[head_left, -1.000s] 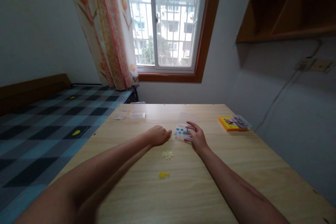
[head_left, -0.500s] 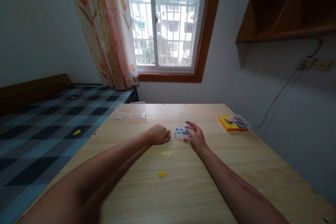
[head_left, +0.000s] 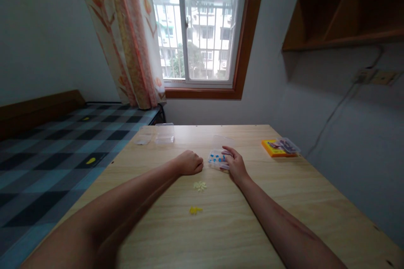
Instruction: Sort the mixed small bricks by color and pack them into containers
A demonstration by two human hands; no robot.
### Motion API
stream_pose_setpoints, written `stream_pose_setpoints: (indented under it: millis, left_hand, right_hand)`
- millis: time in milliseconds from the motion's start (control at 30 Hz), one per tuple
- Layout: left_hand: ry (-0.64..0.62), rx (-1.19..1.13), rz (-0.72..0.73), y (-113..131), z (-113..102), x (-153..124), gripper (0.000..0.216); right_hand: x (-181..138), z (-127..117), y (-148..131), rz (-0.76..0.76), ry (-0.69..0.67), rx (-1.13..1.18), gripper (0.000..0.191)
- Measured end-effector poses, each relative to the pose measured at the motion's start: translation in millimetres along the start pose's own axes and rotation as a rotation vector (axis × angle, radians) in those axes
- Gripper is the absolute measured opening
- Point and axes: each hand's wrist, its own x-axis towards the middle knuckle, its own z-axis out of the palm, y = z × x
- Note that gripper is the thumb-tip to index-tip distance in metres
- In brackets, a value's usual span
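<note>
My left hand [head_left: 190, 163] is curled closed just above the table, to the left of a clear plastic box [head_left: 212, 165]. Whatever its fingers may hold is hidden. Several small blue pieces [head_left: 217, 158] lie in the box. My right hand [head_left: 237, 165] grips the box at its right side, with a finger reaching along the far side and others over the near part. Nearer to me on the table is a small pile of pale yellow pieces [head_left: 200, 186]. Closer still sits a cluster of bright yellow pieces [head_left: 195, 210].
The wooden table [head_left: 240, 227] reaches toward the window wall. Another clear box [head_left: 164, 134] stands open at its far left. On the right lies a yellow-orange package [head_left: 274, 149] with a clear container [head_left: 288, 146] on it. A checkered bed [head_left: 59, 151] is beside the table.
The whole view has shifted very slightly. Both hands keep nearly the same positions, the right one still at the box and the left one still closed.
</note>
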Motion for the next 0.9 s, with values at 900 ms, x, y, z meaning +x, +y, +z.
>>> stream_pose_setpoints:
  millis: [900]
  left_hand:
    - [0.052,-0.152,0.000,35,-52,77,0.033]
  right_hand:
    - [3,-7,6,-0.275,-0.080,0.012,0.040]
